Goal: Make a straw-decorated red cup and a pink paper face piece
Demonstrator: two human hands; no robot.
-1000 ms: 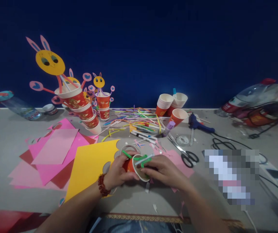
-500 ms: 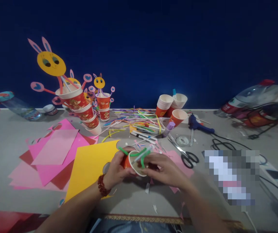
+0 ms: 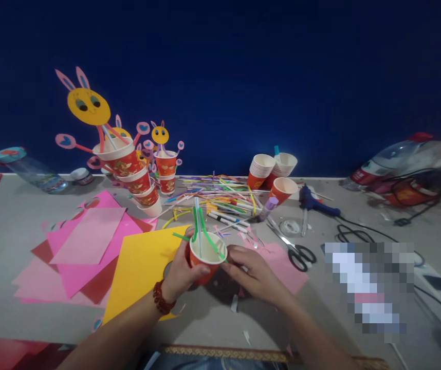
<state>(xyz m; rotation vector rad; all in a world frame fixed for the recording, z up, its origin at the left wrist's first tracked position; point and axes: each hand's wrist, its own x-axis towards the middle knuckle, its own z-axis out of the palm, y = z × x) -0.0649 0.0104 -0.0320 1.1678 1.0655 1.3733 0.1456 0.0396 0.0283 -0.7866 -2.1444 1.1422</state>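
Note:
My left hand (image 3: pixel 182 272) is wrapped around a red paper cup (image 3: pixel 204 275) with a white rim, held above the table and tilted slightly toward me. Inside the cup stand a pale straw-like stick (image 3: pixel 198 226) and green pipe cleaners (image 3: pixel 205 229) that rise beside it. One green end sticks out past the left rim; another runs down the inner wall to the right side. There, the fingertips of my right hand (image 3: pixel 253 272) pinch the green pipe cleaner at the cup's right edge. The fingertips partly hide that end.
Yellow card (image 3: pixel 139 267) and pink paper sheets (image 3: pixel 89 236) lie left. Stacked cups with bunny figures (image 3: pixel 116 159) stand behind them. Pipe cleaners and markers (image 3: pixel 228 218) spread across the back. Scissors (image 3: pixel 301 257), a tape roll (image 3: pixel 289 226) and a glue gun (image 3: pixel 316 203) lie right.
The cup has tipped more upright and shifted slightly left, and the stick and green pipe cleaners now point up. My right hand has moved from over the cup's mouth to its outer right side.

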